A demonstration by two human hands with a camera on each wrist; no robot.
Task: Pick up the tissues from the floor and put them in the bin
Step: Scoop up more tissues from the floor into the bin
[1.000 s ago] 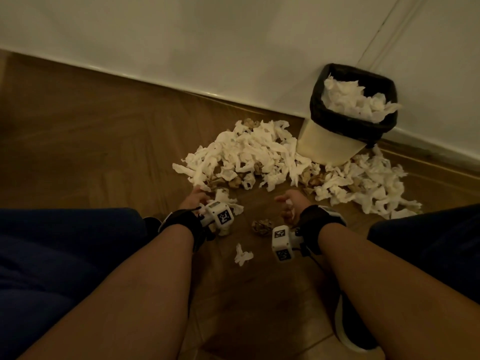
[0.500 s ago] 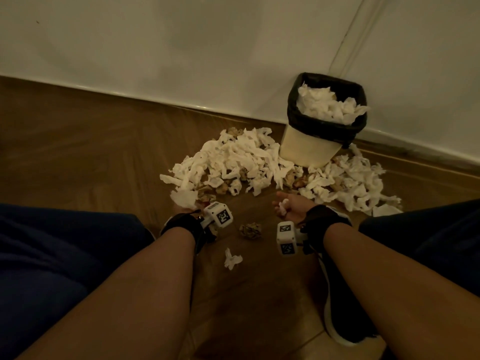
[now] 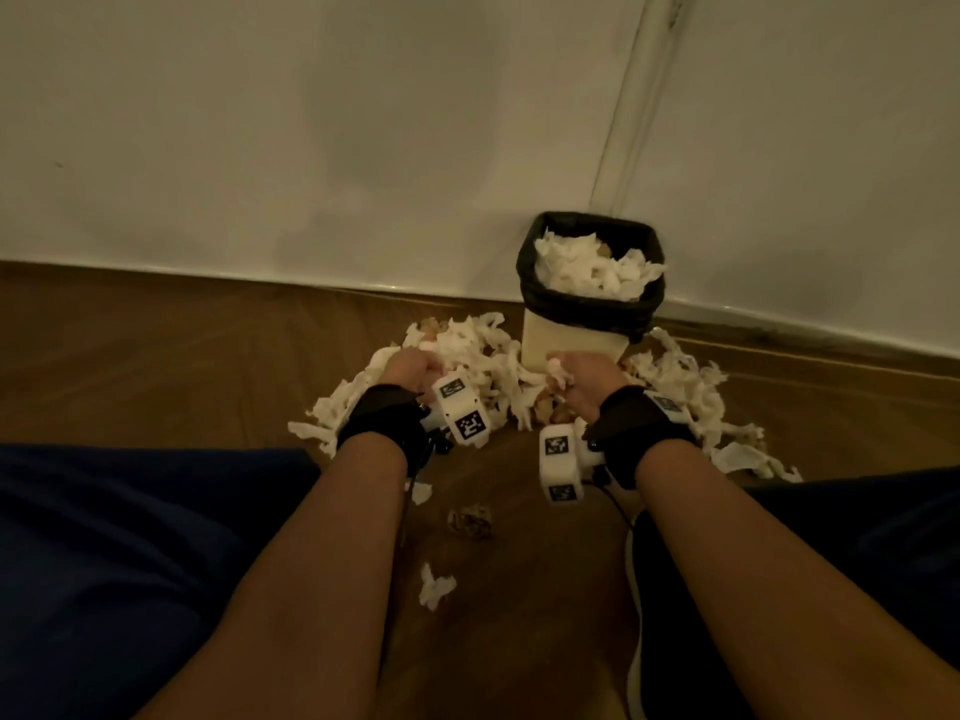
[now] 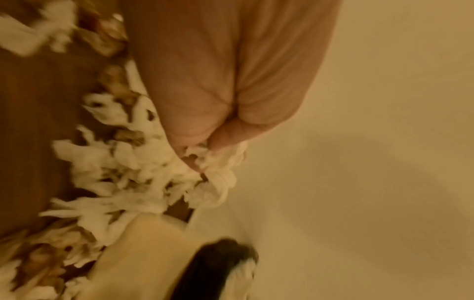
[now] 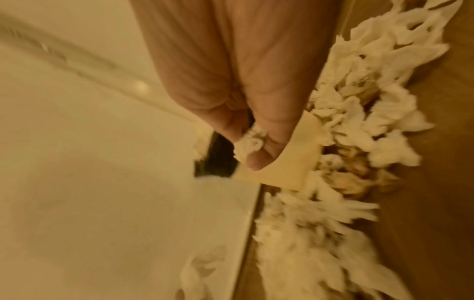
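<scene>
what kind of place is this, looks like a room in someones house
Probably a room in a home, though little shows. There is a wood-pattern floor meeting a plain pale wall, and a small bin with a black liner standing against that wall, tissues heaped beside it.

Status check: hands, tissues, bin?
Left hand grips tissue wad. Right hand pinches tissue. Bin ahead, heaped full; pile remains on floor.
</scene>
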